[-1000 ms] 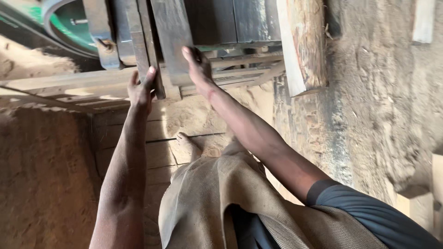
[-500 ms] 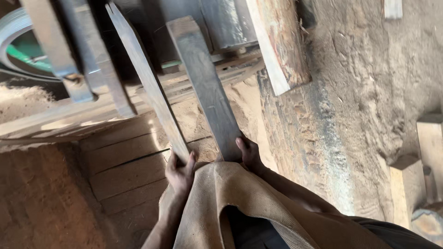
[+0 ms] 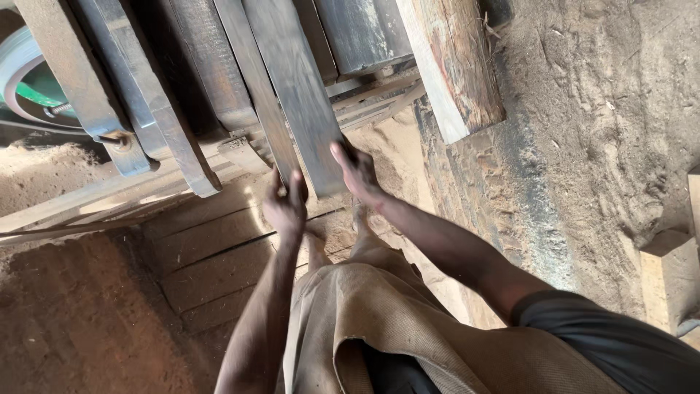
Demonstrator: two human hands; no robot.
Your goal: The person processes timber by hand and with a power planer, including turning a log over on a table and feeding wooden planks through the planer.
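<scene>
apron: tan burlap over the lap, nearest the camera, bare feet just past it.
floor: worn planks under the feet, sawdust all round.
left hand: left hand wrapped on the near end of the narrow plank, fingers curled round its edge.
right hand: right hand flat against the near end of the wide plank, fingers spread, thumb on the face; not closed around it.
planks: two grey, weathered boards side by side, touching or nearly so, running away from the person up onto the dark machine frame. Faces rough and dusty, ends square.
risk: the right hand only presses, so the wide plank could slip sideways; rough faces could give splinters to bare hands; planks tipping off the frame would land near the bare feet.
log: squared log to the right, one pale cut face, apart from the hands.
wheel: green-rimmed wheel far left, partly hidden.
</scene>
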